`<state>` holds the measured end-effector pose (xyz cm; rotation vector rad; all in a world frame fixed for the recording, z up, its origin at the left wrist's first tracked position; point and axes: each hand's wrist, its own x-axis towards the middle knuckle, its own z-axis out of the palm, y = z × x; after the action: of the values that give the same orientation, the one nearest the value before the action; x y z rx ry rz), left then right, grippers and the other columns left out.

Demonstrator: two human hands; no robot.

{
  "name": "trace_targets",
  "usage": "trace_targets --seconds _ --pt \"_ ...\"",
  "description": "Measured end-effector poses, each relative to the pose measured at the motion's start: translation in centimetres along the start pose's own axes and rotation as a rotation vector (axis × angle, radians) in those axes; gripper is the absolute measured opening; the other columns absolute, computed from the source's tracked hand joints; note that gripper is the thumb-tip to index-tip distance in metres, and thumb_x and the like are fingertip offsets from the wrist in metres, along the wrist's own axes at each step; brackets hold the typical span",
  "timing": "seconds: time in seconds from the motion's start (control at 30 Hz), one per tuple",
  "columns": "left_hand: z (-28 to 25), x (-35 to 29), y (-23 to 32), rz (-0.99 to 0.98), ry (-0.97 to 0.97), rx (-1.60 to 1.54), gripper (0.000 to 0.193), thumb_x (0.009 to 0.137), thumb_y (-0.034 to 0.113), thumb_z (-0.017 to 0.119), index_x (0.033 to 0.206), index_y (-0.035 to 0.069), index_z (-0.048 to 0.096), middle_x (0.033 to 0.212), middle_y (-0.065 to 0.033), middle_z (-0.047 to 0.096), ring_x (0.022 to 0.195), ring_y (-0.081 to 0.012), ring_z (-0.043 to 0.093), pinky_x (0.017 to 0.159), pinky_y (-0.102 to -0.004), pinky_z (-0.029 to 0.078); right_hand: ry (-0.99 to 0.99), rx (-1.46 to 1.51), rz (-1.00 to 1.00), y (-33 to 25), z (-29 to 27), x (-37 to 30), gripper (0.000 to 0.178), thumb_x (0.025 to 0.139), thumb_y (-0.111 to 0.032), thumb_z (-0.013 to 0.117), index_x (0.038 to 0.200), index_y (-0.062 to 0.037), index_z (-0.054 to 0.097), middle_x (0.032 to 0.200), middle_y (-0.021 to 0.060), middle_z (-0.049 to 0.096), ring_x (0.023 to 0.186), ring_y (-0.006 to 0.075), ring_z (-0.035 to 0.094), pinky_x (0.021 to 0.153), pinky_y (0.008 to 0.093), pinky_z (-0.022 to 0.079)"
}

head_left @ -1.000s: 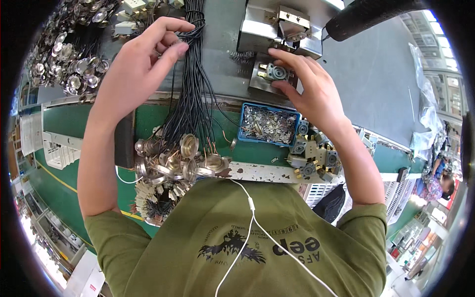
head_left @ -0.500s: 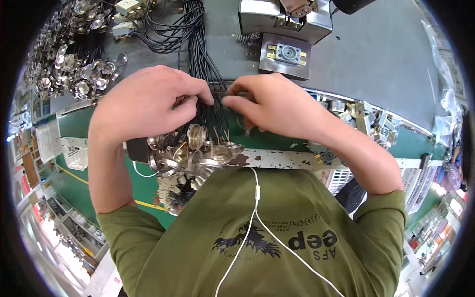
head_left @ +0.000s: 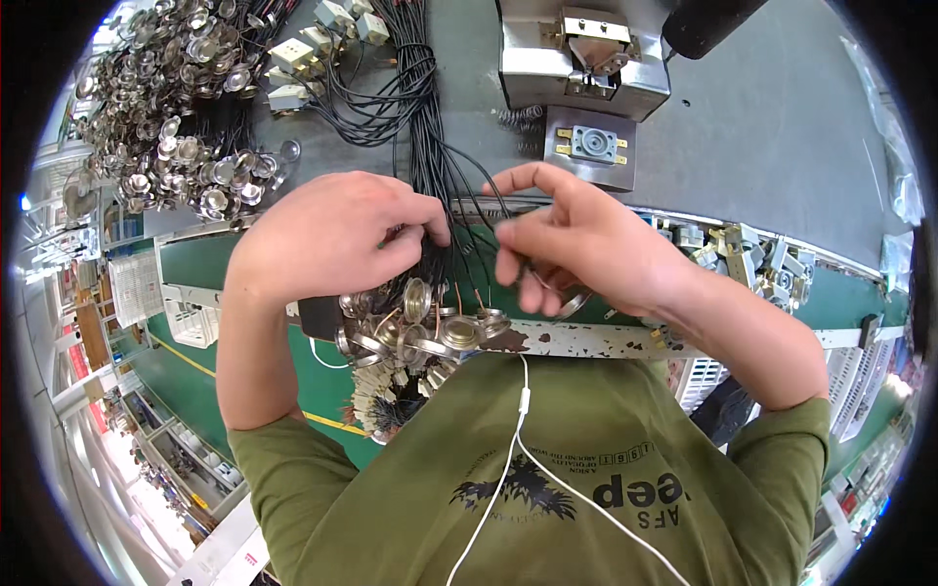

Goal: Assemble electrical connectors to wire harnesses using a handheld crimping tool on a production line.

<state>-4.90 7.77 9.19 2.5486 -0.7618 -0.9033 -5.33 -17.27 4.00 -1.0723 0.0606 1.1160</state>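
Note:
My left hand (head_left: 342, 234) is closed, fingers bent down, on a bundle of black wires (head_left: 426, 146) hanging over the bench edge. Round metal caps (head_left: 417, 301) with short copper-coloured ends hang in a cluster below it. To the right, my right hand (head_left: 596, 239) has thumb and forefinger parted around a single black wire (head_left: 473, 161) drawn out from the bundle. Its lower fingers curl round a thin lead, and a metal disc (head_left: 575, 305) shows beneath them. How firmly the lead is gripped is partly hidden.
Piled metal caps (head_left: 181, 107) lie at the far left, beside white connectors (head_left: 293, 59). A metal fixture (head_left: 586, 59) stands behind a block holding a grey switch part (head_left: 593, 144). More switch parts (head_left: 747, 254) fill a trough at right. A white earphone cord (head_left: 525, 400) hangs down my shirt.
My right hand has moved away from the left, its thumb and forefinger spreading around a wire. A metal disc now shows under it. My left hand stays on the bundle; the whole view has shifted.

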Motion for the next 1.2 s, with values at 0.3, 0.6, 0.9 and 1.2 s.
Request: trace_targets --seconds 0.3,0.6,0.9,1.2 --pt "0.5 0.3 -0.3 0.064 0.019 0.043 0.018 0.090 0.010 0.057 0.100 0.007 0.071 0.085 -0.0146 0.066 0.084 -0.0353 0.067 0.076 -0.0460 0.052 0.042 -0.529 -0.088 1.8 0.1 1.6 0.036 0.101 -0.003 0.051 0.137 0.0046 0.052 0.090 0.0085 0.072 0.075 0.0151 0.074 0.064 0.0290 0.060" --pt "0.5 0.1 -0.5 0.075 0.026 0.057 0.017 0.089 0.010 0.057 0.099 0.007 0.071 0.086 -0.0138 0.067 0.086 -0.0349 0.066 0.077 -0.0455 0.053 0.105 -0.998 -0.183 3.1 -0.1 4.2 0.018 0.096 -0.010 0.062 0.105 0.0050 0.058 0.082 0.0139 0.073 0.061 0.0204 0.071 0.061 0.0358 0.056" --pt "0.5 1.0 0.0 0.069 0.114 0.034 0.017 0.090 0.012 0.058 0.102 0.008 0.069 0.088 -0.0133 0.069 0.087 -0.0339 0.068 0.077 -0.0451 0.054 0.045 -0.569 -0.048 -2.3 -1.5 -0.1 0.029 0.105 -0.015 0.059 0.128 0.0000 0.050 0.082 0.0095 0.072 0.061 0.0148 0.069 0.055 0.0268 0.052" --pt "4.9 5.3 -2.3 0.245 0.441 0.261 0.015 0.088 0.012 0.066 0.100 0.003 0.066 0.088 -0.0132 0.063 0.091 -0.0326 0.066 0.081 -0.0444 0.055 0.201 -0.712 -0.126 0.6 -1.5 -3.7 0.034 0.105 -0.014 0.059 0.136 -0.0019 0.057 0.080 0.0107 0.071 0.066 0.0183 0.071 0.061 0.0331 0.055"
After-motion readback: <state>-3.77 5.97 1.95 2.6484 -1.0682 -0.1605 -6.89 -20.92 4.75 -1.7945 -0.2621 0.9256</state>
